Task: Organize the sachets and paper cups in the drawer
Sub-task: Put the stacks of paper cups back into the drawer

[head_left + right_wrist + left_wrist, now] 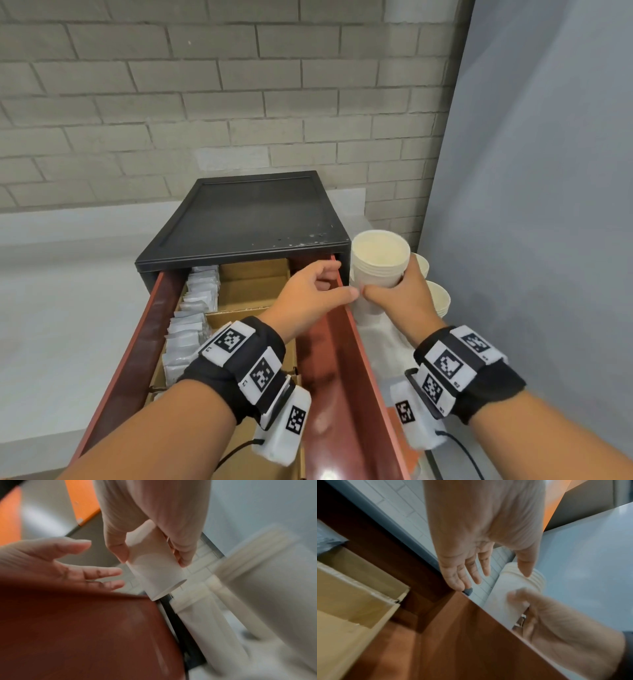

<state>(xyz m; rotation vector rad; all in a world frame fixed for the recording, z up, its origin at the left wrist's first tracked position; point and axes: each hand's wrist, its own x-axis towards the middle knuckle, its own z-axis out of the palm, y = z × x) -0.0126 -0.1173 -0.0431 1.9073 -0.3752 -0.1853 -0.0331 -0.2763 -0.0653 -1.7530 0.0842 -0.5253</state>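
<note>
A stack of white paper cups (pixel 380 260) is held upright in my right hand (pixel 394 291), just outside the open drawer's right wall (pixel 346 342). In the right wrist view my thumb and fingers curl round the stack (pixel 157 577). My left hand (pixel 337 281) hovers over the drawer's right side with its fingers relaxed and empty, its thumb close to the cups. The left wrist view shows the same loose fingers (pixel 476 574) beside the stack (pixel 510 588). White sachets (pixel 195 308) stand in rows in the drawer's left cardboard compartments.
The reddish-brown drawer is pulled out of a black cabinet (pixel 253 216) on a grey counter against a brick wall. Cardboard dividers (pixel 253 291) form bare compartments in the middle. More cup stacks (pixel 440 298) stand to the right of the cabinet, near a grey panel.
</note>
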